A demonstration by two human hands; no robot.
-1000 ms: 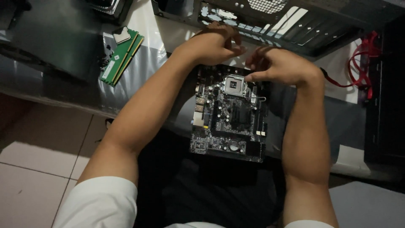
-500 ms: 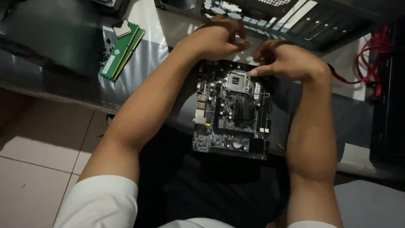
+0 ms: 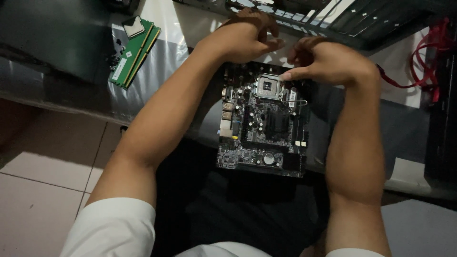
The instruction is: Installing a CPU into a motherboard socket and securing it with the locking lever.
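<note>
1. Right hand (image 3: 328, 62): curled above the far edge of the board, one fingertip (image 3: 285, 76) pressed at the rim of the socket; grip closed loosely, nothing visibly held.
2. Left hand (image 3: 245, 38): bent at the wrist over the board's far left corner, fingers folded under; whether anything is pinched there cannot be told.
3. Socket (image 3: 267, 86): square, metal-framed, near the far end of the board, between the two hands; thin lever (image 3: 296, 102) lying just beside it on the right.
4. Board (image 3: 262, 121): dark, flat, resting at the near edge of the tabletop and overhanging toward the lap. Judged light and stiff yet fragile; best held by its bare edges, away from socket, lever and soldered parts.
5. Port block (image 3: 226, 121): silver, along the board's left edge.
6. Memory sticks (image 3: 134, 53): green, stacked, well apart to the left, with a small square chip (image 3: 133, 26) lying on their far end.
7. Case (image 3: 342, 16): open metal frame beyond the hands.
8. Red cables (image 3: 431, 52): looped at the far right.
9. Tabletop (image 3: 157, 76): grey, dimly lit.
10. Floor (image 3: 43, 190): pale tiles, lower left.
</note>
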